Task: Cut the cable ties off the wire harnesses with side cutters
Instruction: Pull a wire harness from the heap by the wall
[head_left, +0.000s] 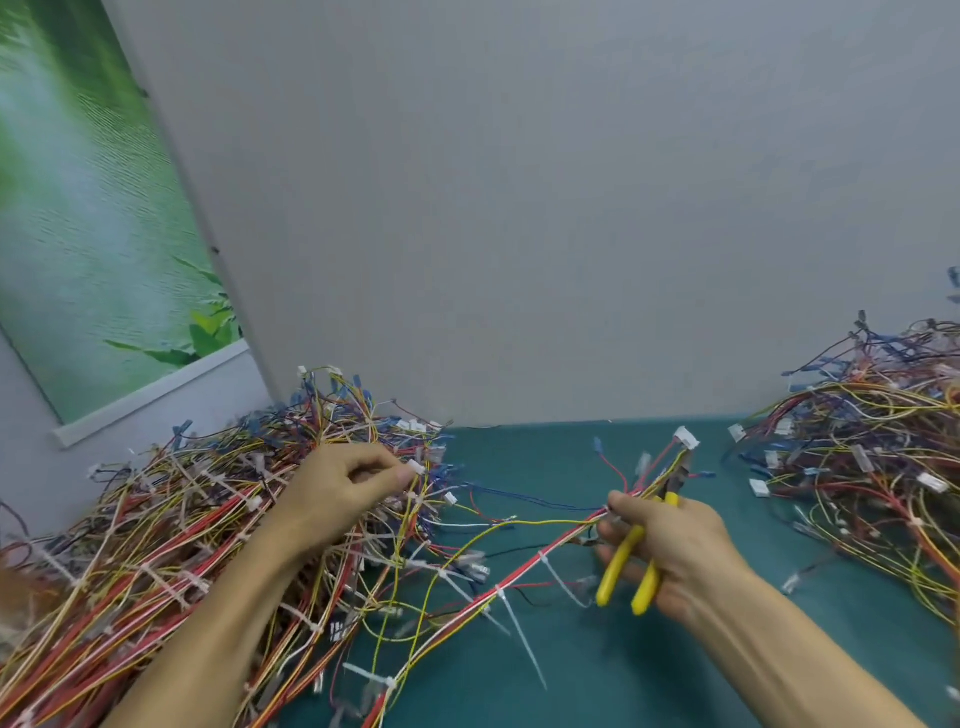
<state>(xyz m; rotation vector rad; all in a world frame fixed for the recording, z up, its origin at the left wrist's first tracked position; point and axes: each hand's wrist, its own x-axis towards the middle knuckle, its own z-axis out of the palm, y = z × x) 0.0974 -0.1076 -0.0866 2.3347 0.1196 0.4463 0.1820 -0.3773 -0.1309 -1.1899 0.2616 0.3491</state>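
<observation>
Over the big tied pile (171, 545), the left hand (343, 493) pinches a white connector (417, 466), while the right hand (670, 551) grips one harness (519, 571) plus yellow side cutters (631, 566), its cable ties (519, 629) uncut; much likely remains.

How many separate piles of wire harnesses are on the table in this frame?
2. A large pile lies at the left under the left hand. A second pile sits at the right edge, partly cut off by the frame, so more may lie out of view.
</observation>
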